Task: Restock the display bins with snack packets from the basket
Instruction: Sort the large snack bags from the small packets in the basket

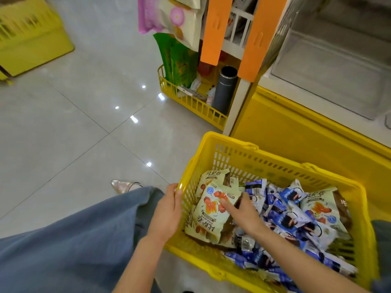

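Note:
A yellow plastic basket sits on the floor at lower right, filled with several blue snack packets and cream-coloured packets. My left hand grips the basket's left rim. Inside the basket, my right hand holds a cream snack packet with red print, thumb on its front and fingers behind it. A clear display bin stands on the yellow shelf unit at upper right, and it looks empty.
A yellow shelf base runs behind the basket. A low yellow rack holds a grey flask and green bags. Orange posts rise above it. Another yellow crate lies far left on grey tiles.

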`<state>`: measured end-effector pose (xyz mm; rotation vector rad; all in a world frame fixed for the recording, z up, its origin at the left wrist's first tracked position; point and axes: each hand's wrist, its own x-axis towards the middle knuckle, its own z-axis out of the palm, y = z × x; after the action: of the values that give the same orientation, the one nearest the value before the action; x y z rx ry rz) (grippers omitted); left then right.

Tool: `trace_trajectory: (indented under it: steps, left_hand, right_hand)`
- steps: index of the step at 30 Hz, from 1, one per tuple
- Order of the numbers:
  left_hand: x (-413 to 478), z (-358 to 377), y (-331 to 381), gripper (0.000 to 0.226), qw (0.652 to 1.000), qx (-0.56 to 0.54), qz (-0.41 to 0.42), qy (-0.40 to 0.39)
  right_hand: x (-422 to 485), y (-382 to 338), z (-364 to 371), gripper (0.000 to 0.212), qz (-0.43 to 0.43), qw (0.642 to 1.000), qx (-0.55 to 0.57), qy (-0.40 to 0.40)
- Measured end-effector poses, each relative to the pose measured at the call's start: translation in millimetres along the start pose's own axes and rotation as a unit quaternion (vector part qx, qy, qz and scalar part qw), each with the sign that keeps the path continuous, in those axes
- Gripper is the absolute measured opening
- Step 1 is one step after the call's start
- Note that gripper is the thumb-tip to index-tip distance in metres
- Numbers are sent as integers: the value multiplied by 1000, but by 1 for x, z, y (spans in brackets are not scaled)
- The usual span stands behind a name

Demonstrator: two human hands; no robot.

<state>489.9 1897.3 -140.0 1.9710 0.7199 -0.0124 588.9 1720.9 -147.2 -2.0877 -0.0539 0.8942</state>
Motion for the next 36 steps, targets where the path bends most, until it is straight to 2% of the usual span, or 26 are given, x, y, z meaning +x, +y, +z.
trace_trajectory:
  steps: [5,8,10,12,17,19,22,24,26,29,31,34,36]
  left_hand:
    - [0,5,-11,22,1000,7,4,-17]
    - [2,6,-10,21,1000,16,12,-5]
    - [1,6,-9,19,1000,13,15,2]
    - [2,7,-9,21,1000,9,13,9]
    - [4,7,-8,22,1000,11,2,6]
    - [5,8,-7,23,1000,25,2,11]
    - [10,13,-3,21,996,66,14,56]
    - [16,17,1,18,995,68,19,73]
    - [22,20,6,19,994,69,38,75]
    - [35,27,16,33,989,94,71,86]
    - [43,30,21,38,985,117,86,91]
    - [57,31,21,35,984,135,87,81]
    - [63,30,19,35,985,136,78,73]
  right_hand:
    - [3,13,42,66,25,996,18,-88]
    - [15,14,46,64,24,994,-101,-45]
    - [17,9,48,63,-27,981,-194,4]
    - [16,5,48,54,-101,961,-258,13]
    - [4,8,12,46,-143,962,-219,-84]
    - [-5,15,-15,46,-166,960,-220,-53]
    - [-17,33,-67,42,-168,956,-226,79]
    - [-21,44,-103,41,-137,934,-259,205]
    - [-20,53,-135,43,-60,907,-304,287]
    - [-19,63,-159,51,61,890,-360,275]
    - [-16,70,-165,51,93,880,-376,274]
    - [-13,73,-173,53,151,912,-246,291]
    - [-13,74,-177,50,155,922,-228,271]
